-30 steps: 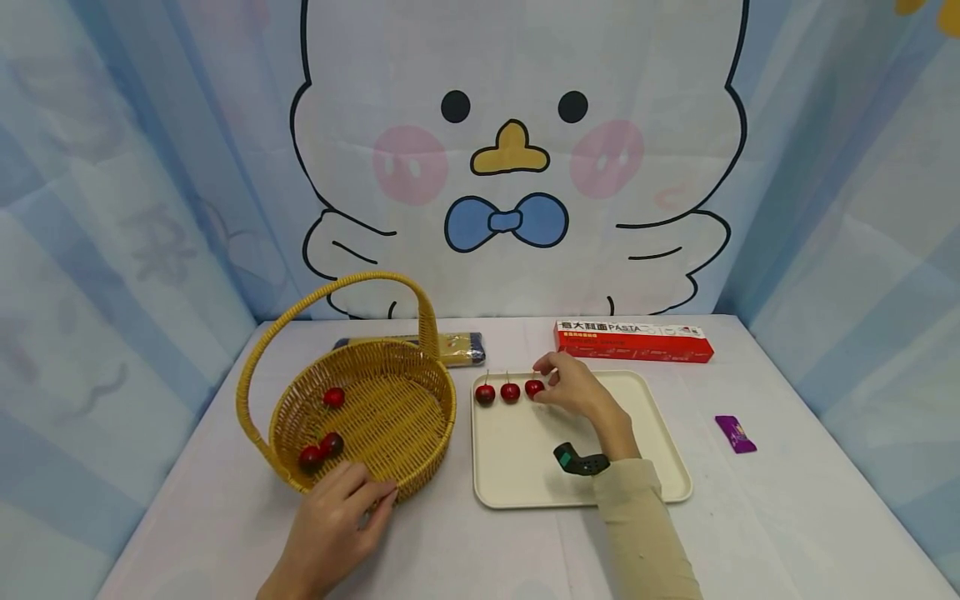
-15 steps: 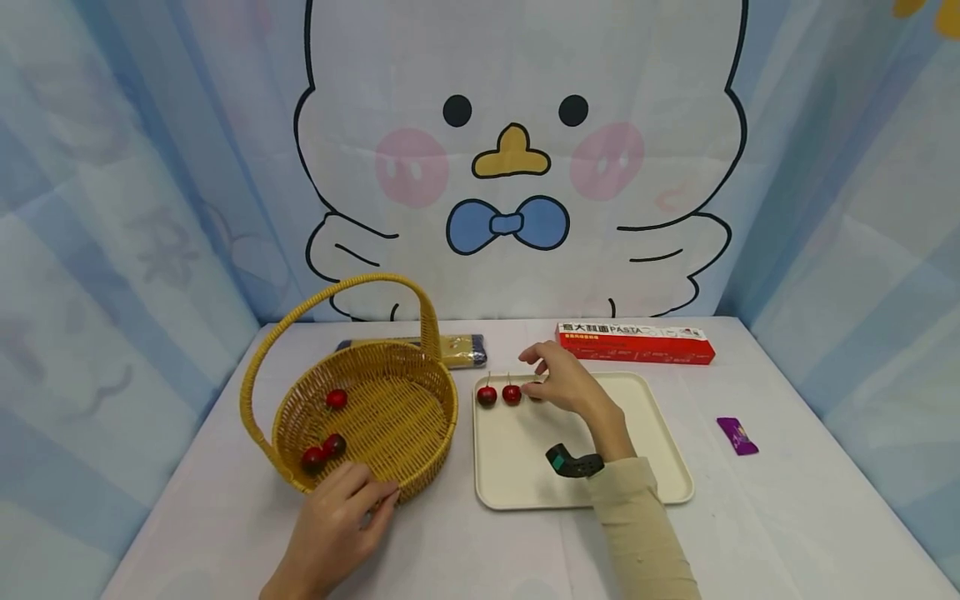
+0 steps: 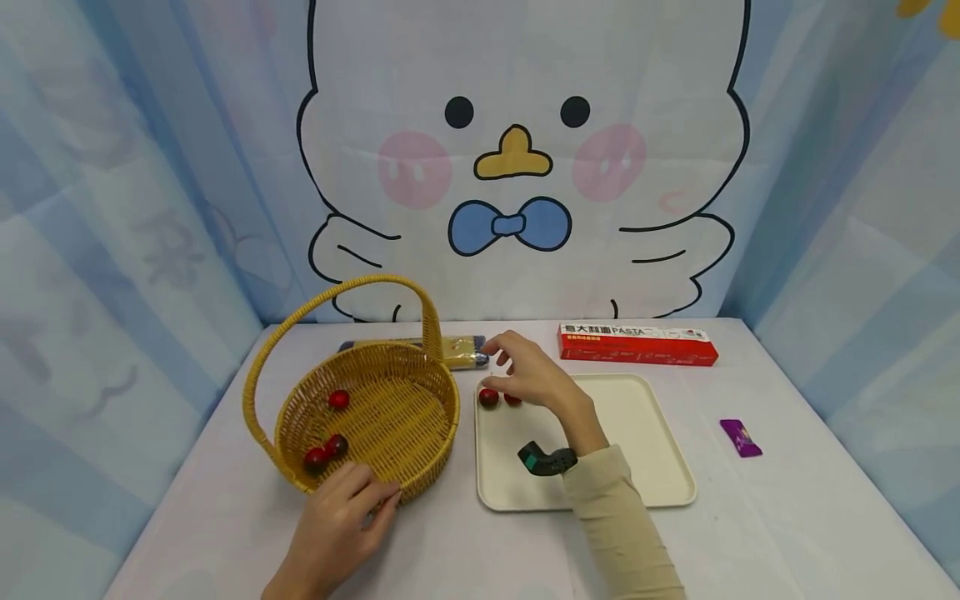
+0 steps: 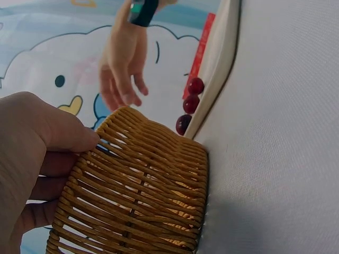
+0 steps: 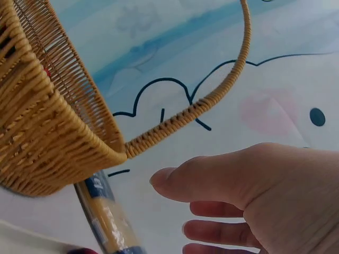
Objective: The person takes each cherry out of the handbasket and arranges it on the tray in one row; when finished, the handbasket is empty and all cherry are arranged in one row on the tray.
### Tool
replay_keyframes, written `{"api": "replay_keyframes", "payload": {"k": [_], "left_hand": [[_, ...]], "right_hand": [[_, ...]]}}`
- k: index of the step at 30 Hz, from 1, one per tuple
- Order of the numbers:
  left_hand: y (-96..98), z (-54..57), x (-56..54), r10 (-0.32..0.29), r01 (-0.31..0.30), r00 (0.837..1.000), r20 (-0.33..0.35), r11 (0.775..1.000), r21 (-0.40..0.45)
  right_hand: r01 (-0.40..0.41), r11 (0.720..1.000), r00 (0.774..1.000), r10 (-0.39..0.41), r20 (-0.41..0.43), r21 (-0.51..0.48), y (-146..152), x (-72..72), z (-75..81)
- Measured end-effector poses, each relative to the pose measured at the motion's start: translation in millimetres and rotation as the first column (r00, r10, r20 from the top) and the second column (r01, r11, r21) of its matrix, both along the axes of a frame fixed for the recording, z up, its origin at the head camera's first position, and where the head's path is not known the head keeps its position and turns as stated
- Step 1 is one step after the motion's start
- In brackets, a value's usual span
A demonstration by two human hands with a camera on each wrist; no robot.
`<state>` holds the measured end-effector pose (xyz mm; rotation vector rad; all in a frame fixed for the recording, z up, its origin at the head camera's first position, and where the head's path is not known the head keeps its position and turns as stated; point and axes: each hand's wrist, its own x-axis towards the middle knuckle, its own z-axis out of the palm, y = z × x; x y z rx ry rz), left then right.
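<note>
Left hand (image 3: 337,521) pinches the near rim of the basket (image 3: 454,417) between thumb and fingers. Basket sits on the left half of the table (image 3: 757,517), its handle arching above the far side. Inside, toward the basket's left edge: three red cherries (image 3: 316,460), two touching each other and one apart, farther back. Right hand (image 3: 536,371) hangs over the far left corner of the tray (image 3: 622,442), thumb and fingers spread and loosely bent, grasping nothing. Below it, a row of cherries (image 4: 191,103) lies along the tray's far edge, beginning at the far left corner; three show in the left wrist view, two in the head view, one of these partly covered by the hand. Right wrist wears a black band (image 3: 547,461) at the cuff of a beige sleeve (image 3: 622,525). At the table's far edge: a yellow and blue packet (image 3: 465,352) behind the basket, a red pasta box (image 3: 637,346) behind the tray. Near the table's right edge, a purple wrapper (image 3: 741,438).
</note>
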<state>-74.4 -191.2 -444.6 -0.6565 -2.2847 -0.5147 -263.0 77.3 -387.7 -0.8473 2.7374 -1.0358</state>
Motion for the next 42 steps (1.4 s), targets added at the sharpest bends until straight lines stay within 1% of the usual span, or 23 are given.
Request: {"api": "replay_keyframes", "payload": {"k": [3, 7, 11, 15, 20, 25, 28, 31, 35, 42], "left_hand": [[-0.6, -0.4, 0.2, -0.003, 0.003, 1.0, -0.006, 1.0, -0.001], [-1.4, -1.1, -0.7, -0.023, 0.023, 1.0, -0.011, 1.0, 0.008], [-1.7, -1.2, -1.1, -0.027, 0.027, 1.0, -0.012, 1.0, 0.005], [-1.2, -0.1, -1.0, -0.019, 0.019, 1.0, -0.018, 1.0, -0.004], [-0.9, 1.5, -0.2, -0.011, 0.011, 1.0, -0.015, 1.0, -0.009], [-0.4, 1.8, 0.6, 0.004, -0.004, 1.0, 0.003, 1.0, -0.024], [-0.3, 1.6, 0.6, 0.006, -0.006, 1.0, 0.002, 1.0, -0.023], [0.0, 0.9, 0.1, -0.006, 0.006, 1.0, -0.005, 1.0, -0.014], [-0.6, 0.4, 0.0, -0.019, 0.019, 1.0, -0.009, 1.0, -0.006], [-1.7, -0.2, -0.6, -0.026, 0.026, 0.999, -0.019, 1.0, -0.006]], "right_hand": [[-0.056, 0.998, 0.998, 0.055, -0.021, -0.017, -12, 0.5, 2.7], [-0.112, 0.993, 0.992, 0.111, -0.053, -0.027, -28, 1.0, 8.0], [-0.173, 0.985, 0.981, 0.173, -0.084, 0.004, -46, -0.2, 16.8], [-0.228, 0.973, 0.968, 0.231, -0.094, 0.041, -65, -4.0, 26.9], [-0.282, 0.953, 0.95, 0.293, -0.104, 0.109, -90, -9.2, 32.2], [-0.32, 0.932, 0.934, 0.34, -0.106, 0.169, -116, -9.7, 29.6], [-0.353, 0.919, 0.923, 0.373, -0.095, 0.177, -132, -9.5, 25.3], [-0.379, 0.905, 0.913, 0.4, -0.085, 0.191, -147, -10.7, 18.9], [-0.391, 0.894, 0.905, 0.417, -0.081, 0.22, -166, -13.4, 11.2], [-0.406, 0.878, 0.901, 0.43, -0.047, 0.253, -190, -16.4, 5.0]]}}
